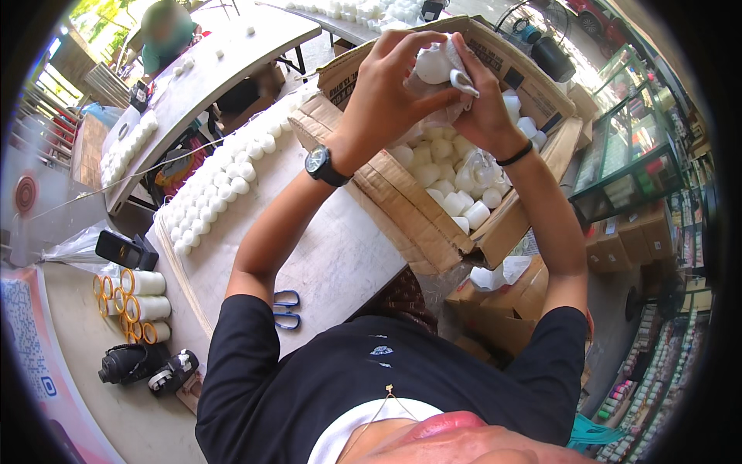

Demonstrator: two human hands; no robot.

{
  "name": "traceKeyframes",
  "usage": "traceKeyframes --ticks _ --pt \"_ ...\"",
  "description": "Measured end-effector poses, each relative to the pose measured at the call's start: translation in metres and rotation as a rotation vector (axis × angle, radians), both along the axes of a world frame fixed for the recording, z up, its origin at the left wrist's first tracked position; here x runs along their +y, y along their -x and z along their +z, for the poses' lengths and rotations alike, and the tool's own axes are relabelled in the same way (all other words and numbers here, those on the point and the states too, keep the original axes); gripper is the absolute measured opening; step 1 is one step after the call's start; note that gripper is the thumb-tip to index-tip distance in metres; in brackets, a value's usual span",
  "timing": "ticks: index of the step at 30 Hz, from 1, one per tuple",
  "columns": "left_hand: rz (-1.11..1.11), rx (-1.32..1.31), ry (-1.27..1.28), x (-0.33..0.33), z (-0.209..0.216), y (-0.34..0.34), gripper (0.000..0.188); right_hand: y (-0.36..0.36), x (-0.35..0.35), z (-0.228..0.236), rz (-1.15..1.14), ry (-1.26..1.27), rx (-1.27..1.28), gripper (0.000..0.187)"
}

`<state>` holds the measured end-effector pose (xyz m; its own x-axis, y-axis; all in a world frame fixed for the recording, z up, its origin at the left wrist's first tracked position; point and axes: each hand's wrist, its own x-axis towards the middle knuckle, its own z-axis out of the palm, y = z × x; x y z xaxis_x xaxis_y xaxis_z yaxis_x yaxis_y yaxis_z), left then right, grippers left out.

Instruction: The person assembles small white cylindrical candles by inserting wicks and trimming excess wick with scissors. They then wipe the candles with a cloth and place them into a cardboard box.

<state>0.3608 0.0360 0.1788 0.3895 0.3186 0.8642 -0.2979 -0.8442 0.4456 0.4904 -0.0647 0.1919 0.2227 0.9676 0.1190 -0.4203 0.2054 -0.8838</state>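
Note:
Both hands are raised over an open cardboard box (pixel 440 232). My left hand (pixel 394 81) curls around a white rounded piece (pixel 434 66) with crumpled, thin whitish plastic about it. My right hand (pixel 483 97) grips the other side of this bundle, its thumb and fingers closed on the plastic. Below them, the box is filled with many short white cylinders (pixel 437 158), which look like thread spools. A clear plastic bag (pixel 481 170) lies on top of these. My left wrist wears a black watch (pixel 325 165).
Rows of white cylinders (pixel 224 182) stand on the table (pixel 325 240) at left. Blue-handled scissors (pixel 287 309) lie near my left arm. White rolls with orange rims (pixel 143 298), a black bottle (pixel 131 363) and a phone-like device (pixel 124 249) are farther left. A person (pixel 166 39) sits at another table.

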Motion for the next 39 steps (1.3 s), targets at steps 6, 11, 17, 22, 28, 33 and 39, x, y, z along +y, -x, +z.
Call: traceKeyframes --ticks 6,11,17,22,28,33,39 --pt "0.034 -0.016 -0.032 0.008 -0.005 0.001 0.059 -0.011 0.003 -0.006 0.068 -0.029 0.022 0.044" --pt "0.116 0.051 -0.219 0.005 -0.002 0.005 0.040 -0.002 0.005 -0.014 -0.312 0.084 -0.179 0.049" --pt "0.370 0.081 -0.472 0.009 -0.005 -0.002 0.033 0.012 -0.003 -0.023 -0.638 -0.007 -0.903 0.051" --pt "0.614 0.124 -0.220 -0.021 -0.002 -0.018 0.028 0.008 0.008 -0.019 -0.761 -0.277 -1.001 0.051" --pt "0.198 0.242 0.379 -0.031 0.012 -0.017 0.047 0.012 -0.002 0.001 -0.650 -0.316 -0.859 0.053" --pt "0.086 0.296 0.496 -0.017 0.000 -0.019 0.050 0.005 -0.002 0.001 -0.612 -0.247 -0.954 0.050" --pt "-0.108 0.231 0.452 -0.014 0.000 -0.014 0.037 0.009 -0.003 -0.002 -0.754 -0.350 -1.069 0.044"
